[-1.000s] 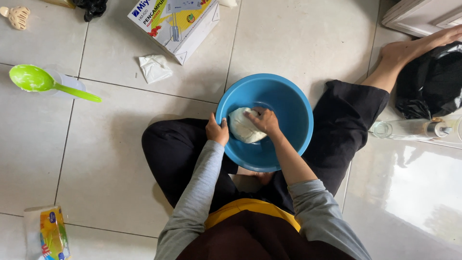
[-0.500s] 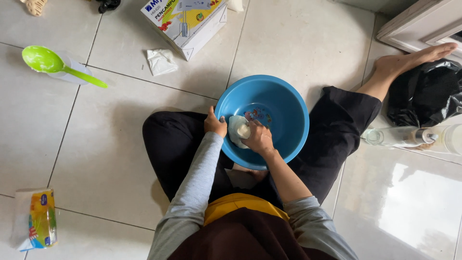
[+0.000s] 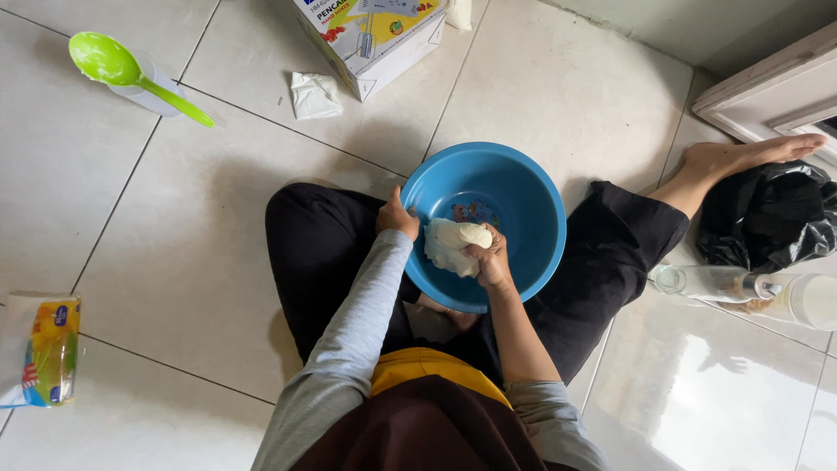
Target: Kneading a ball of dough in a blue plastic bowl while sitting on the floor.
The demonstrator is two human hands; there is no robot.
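The dough (image 3: 452,244) has rolled leftward in the bowl (image 3: 532,187), its long axis crosswise, right hand (image 3: 488,259) gripping its right end, left hand (image 3: 397,215) clasping the near-left rim.

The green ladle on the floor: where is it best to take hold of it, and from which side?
Grip the green ladle by the free end of its handle, coming from the person's side. The handle points toward the person, while the bowl rests on a small white lid.
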